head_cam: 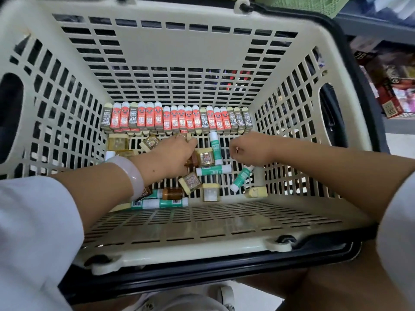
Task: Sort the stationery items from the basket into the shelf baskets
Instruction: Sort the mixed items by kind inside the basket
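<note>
Slotted plastic basket (197,55), boxy erasers (175,118), perhaps.

The cream slatted basket (67,90) holds a row of erasers (175,118), with glue sticks (216,149) scattered.

A cream slatted plastic basket (186,50) with black handles holds the stationery. Along its far wall stands an upright row of red and grey-brown 2B eraser packs (175,118), packed side by side. In front of them, loose on the floor of the basket, lie green-and-white glue sticks (215,146) at mixed angles among small amber and cream boxed items (204,156), some tipped over.
</note>
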Demonstrator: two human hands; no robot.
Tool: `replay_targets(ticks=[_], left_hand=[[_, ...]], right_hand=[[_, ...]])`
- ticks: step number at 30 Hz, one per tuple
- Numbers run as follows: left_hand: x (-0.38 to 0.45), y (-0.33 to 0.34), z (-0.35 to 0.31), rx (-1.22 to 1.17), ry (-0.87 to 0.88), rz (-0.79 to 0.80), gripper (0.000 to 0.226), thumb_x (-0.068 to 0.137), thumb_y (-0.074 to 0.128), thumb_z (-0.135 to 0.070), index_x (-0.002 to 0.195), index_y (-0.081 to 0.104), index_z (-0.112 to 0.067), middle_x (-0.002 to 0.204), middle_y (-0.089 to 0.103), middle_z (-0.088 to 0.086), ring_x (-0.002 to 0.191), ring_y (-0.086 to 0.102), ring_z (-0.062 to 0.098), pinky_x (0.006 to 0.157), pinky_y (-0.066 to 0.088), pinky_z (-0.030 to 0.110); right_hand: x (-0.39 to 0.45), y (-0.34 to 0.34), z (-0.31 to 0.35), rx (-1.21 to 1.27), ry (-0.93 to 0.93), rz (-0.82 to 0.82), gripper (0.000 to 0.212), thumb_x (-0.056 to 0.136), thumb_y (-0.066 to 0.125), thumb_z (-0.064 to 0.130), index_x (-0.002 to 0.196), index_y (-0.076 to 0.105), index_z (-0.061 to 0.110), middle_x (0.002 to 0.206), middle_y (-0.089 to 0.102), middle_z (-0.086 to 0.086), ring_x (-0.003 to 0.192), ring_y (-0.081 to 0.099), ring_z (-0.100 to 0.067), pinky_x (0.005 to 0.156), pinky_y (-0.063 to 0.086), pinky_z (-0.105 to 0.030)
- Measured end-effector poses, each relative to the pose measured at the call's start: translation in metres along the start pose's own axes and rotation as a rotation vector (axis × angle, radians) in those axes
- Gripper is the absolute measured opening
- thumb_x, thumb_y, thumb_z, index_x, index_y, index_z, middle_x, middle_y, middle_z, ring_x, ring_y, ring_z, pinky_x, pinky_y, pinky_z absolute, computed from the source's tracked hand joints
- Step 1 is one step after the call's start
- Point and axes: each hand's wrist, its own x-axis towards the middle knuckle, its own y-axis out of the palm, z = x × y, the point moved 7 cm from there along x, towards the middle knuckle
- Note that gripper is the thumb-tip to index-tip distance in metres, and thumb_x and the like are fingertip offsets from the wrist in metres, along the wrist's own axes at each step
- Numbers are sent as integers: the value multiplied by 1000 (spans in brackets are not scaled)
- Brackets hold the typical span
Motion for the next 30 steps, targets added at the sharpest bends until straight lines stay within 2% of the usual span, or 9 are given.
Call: replay_targets(ticks=[5,7,11,14,18,22,25,28,30], left_hand=[[-3,11,-12,-40,64,32,44,79,62,-6,118,43,-10,103,43,8,81,51,17,66,49,27],[-2,8,-12,-55,79,-10,39,80,58,-2,114,42,-12,88,44,2,78,51,17,59,41,24],[-2,7,-12,38,118,-58,40,83,62,-17,118,41,-14,81,53,-2,76,47,17,70,31,25],[-2,11,-8,34,78,-54,44,80,66,-23,115,41,-13,70,40,-6,74,41,16,69,29,27],[0,12,-5,-13,33,-33,30,80,66,-29,101,53,-12,81,41,-2,77,40,16,69,33,26],[-2,-2,-2,-180,11,-94,21,83,65,-26,94,57,-10,87,52,3,78,52,19,67,44,28],[-4,-21,-6,-377,16,-236,26,81,67,-30,91,59,-8,83,53,1,77,50,17,66,40,27],[-6,-33,-12,-488,41,-330,27,81,67,-32,95,59,-10,81,48,-4,74,44,12,58,31,20],[-6,-35,-14,-588,45,-339,29,81,68,-30,103,58,-13,79,48,-8,71,45,7,59,33,14]], right_hand=[[1,0,3,71,4,-18,25,95,43,17,116,54,9,93,48,1,86,45,-14,74,32,-22],[1,0,4,125,-4,-21,26,96,42,18,118,53,9,92,48,2,85,46,-13,74,33,-22],[4,0,4,348,23,-6,25,96,43,16,118,52,9,80,53,6,75,57,-14,68,48,-24],[8,7,6,482,53,21,26,96,42,13,119,51,7,89,57,-4,78,59,-17,75,52,-29],[14,12,15,489,38,-24,28,95,44,17,121,52,8,87,56,0,73,56,-14,65,48,-23],[19,10,19,526,-4,-88,39,93,51,26,129,47,12,114,59,-5,97,57,-19,77,46,-27],[15,-5,16,548,-45,-193,26,89,58,21,113,58,12,106,63,-3,91,56,-15,68,44,-18],[6,-21,13,539,-97,-245,16,86,62,21,100,59,12,105,64,-4,97,59,-16,85,48,-27],[1,-30,14,404,-127,-237,15,86,62,24,97,57,15,96,64,-1,89,58,-15,78,44,-26]])
